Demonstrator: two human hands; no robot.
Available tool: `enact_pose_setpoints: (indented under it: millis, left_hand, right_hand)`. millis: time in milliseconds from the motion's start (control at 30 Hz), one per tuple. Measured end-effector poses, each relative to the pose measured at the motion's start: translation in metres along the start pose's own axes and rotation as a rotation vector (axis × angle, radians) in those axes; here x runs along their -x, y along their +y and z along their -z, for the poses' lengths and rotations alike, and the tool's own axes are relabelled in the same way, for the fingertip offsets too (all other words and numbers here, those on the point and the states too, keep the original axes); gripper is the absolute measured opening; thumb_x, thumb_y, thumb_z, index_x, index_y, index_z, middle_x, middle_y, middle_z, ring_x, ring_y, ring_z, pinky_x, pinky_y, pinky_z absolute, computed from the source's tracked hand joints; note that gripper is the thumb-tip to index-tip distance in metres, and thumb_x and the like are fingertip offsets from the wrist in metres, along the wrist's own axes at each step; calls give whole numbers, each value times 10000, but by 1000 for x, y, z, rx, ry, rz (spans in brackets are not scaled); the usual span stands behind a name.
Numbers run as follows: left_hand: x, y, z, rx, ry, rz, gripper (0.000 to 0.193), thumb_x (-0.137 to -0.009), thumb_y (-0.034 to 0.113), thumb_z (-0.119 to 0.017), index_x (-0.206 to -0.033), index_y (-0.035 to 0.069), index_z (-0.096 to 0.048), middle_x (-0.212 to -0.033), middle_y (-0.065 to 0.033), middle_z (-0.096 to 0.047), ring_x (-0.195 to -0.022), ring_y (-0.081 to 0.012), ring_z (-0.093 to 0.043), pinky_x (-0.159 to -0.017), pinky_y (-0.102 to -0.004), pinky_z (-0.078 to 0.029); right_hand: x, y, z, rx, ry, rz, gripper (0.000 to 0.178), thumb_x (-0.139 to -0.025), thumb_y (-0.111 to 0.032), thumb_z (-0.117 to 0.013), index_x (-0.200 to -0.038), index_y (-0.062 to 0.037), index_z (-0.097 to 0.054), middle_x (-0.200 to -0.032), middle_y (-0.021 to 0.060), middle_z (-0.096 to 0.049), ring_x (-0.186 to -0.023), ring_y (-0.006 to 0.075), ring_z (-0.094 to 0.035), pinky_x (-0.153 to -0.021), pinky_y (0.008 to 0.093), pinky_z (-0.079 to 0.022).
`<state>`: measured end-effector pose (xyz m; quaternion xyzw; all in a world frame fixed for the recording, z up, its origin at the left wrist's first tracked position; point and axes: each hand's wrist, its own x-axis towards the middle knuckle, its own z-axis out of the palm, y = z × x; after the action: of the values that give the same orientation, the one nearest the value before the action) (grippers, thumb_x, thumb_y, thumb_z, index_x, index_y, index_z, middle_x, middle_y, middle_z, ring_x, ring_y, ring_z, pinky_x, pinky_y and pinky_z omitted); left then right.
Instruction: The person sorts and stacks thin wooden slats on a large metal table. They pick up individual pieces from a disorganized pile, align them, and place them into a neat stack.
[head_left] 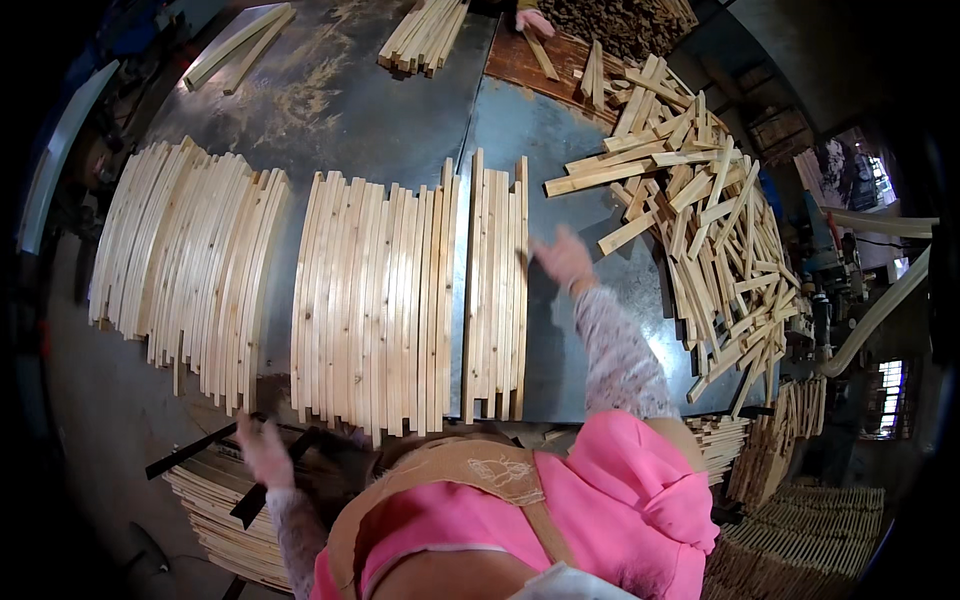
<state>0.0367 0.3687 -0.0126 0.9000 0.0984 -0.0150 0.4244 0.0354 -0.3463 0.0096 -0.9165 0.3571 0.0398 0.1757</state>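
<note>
Dark metal plates form the tabletop (575, 375), their bare surface giving long sticks a flat place to lie side by side. At the left is a wide row of pale sticks (185, 270), at the centre a middle row (365, 300), and just right of it a narrow row (495, 290). The sticks run near to far, packed edge to edge, probably so that they support one another and can be looked over together; the gaps between rows seem to keep the groups apart. Their ends are uneven, some jutting toward the near edge.

The right hand (565, 258) is just beside the narrow row's right side, its grip spread and pinching nothing; whether the fingertips touch the outer stick, I cannot tell. The left hand (263, 455) hangs by the near end of the left row, its grip also spread and empty.

Farther right, shorter pieces lie in a jumbled pile (700, 230), crossing at all angles as if tipped there loosely. Beyond, a co-worker's hand (535, 22) is at the far edge, beside a single piece (541, 54).
</note>
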Motion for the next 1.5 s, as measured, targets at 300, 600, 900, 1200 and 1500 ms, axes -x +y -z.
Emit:
enact_pose_setpoints:
  millis: [300,600,900,1200,1500]
  left_hand:
    - [-155,101,-139,-455,-386,-274,799,-1014,553,-643,-1561,-20,-536,-1604,-281,-527,-1515,-446,-455,-1283,-508,-331]
    - [-187,91,-157,52,-684,-16,1135,-842,342,-900,-1721,10,-264,-1646,-246,-495,-1539,-325,-455,-1263,-386,-364]
    - [-200,125,-120,209,-920,92,1261,-829,291,-895,-1737,-38,-85,-1753,-291,-287,-1643,-373,-266,-1339,-431,-250]
    - [-273,103,-69,336,-926,-20,1226,-807,238,-920,-1743,-3,-166,-1681,-243,-431,-1559,-310,-407,-1291,-385,-325]
    - [-407,99,121,419,-690,-220,1099,-814,212,-841,-1734,25,-270,-1657,-210,-480,-1510,-270,-456,-1258,-353,-348]
  right_hand:
    - [112,2,-109,94,258,230,636,-976,-494,-694,-1392,-15,-656,-1444,306,-608,-1313,500,-568,-1089,605,-481]
    - [138,-78,-88,-1005,-169,-127,803,-919,-166,-820,-1576,46,-408,-1287,196,-729,-1169,279,-702,-1031,368,-562]
    - [184,-75,-106,-1161,-197,-244,692,-937,-86,-699,-1564,61,-448,-1415,187,-643,-1265,292,-640,-1135,395,-504]
    - [206,-163,-80,-1307,-111,-206,779,-946,-20,-679,-1642,23,-332,-1534,181,-537,-1346,304,-584,-1188,414,-470]
    - [147,-393,-107,-1261,-141,9,739,-945,-73,-732,-1577,63,-375,-1379,196,-643,-1196,303,-668,-1078,402,-552]
